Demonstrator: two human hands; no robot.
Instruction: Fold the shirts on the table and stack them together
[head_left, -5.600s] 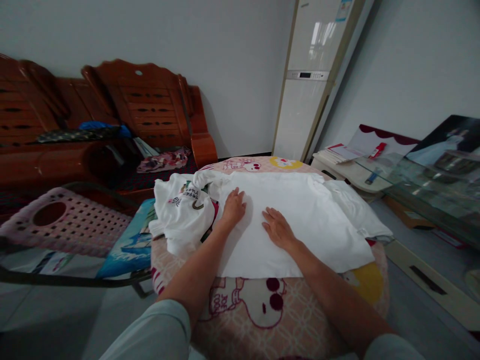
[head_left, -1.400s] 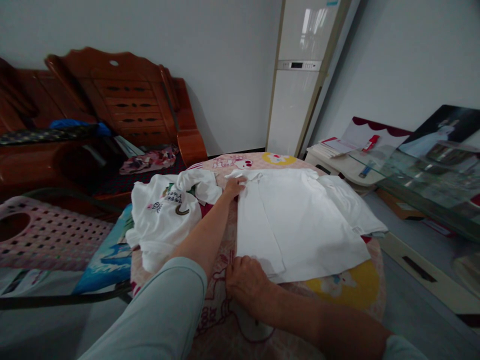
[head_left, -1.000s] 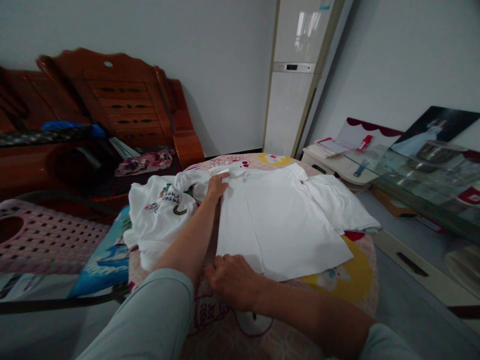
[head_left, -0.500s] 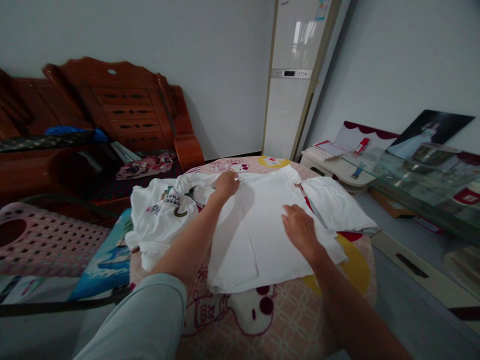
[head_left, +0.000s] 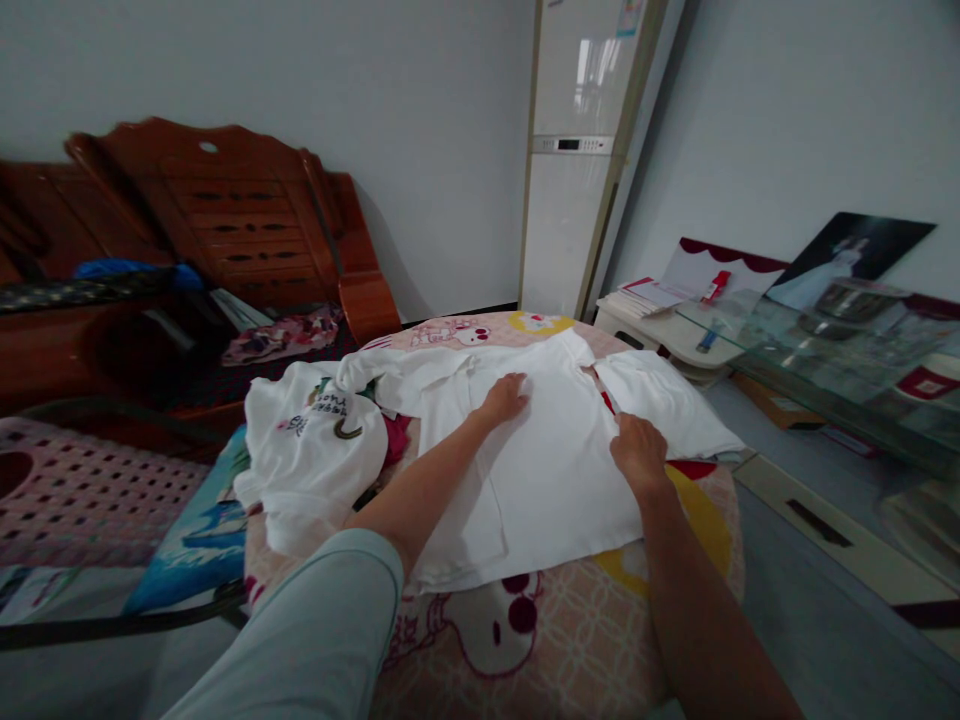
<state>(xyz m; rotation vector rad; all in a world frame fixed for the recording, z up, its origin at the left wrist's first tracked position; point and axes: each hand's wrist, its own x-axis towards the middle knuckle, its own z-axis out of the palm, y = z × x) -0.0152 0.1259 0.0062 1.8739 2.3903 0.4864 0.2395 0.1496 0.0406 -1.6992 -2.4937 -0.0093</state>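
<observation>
A plain white shirt (head_left: 540,480) lies spread on a round table with a pink cartoon cloth (head_left: 525,640), its left side folded inward. My left hand (head_left: 504,397) rests flat on the shirt's upper middle, fingers stretched out. My right hand (head_left: 637,448) is at the shirt's right edge, fingers curled on the cloth beside the right sleeve (head_left: 660,405). A crumpled white printed shirt (head_left: 315,450) sits at the table's left.
A carved wooden bench (head_left: 225,220) with clothes on it stands at the back left. A tall white standing air conditioner (head_left: 570,160) fills the corner. A pink perforated stool (head_left: 67,490) is at the left. A glass-topped stand (head_left: 825,350) with papers runs along the right.
The shirt's left side was folded inward. My left hand slid from the collar to the shirt's middle. My right hand moved from the bottom hem up to the right edge.
</observation>
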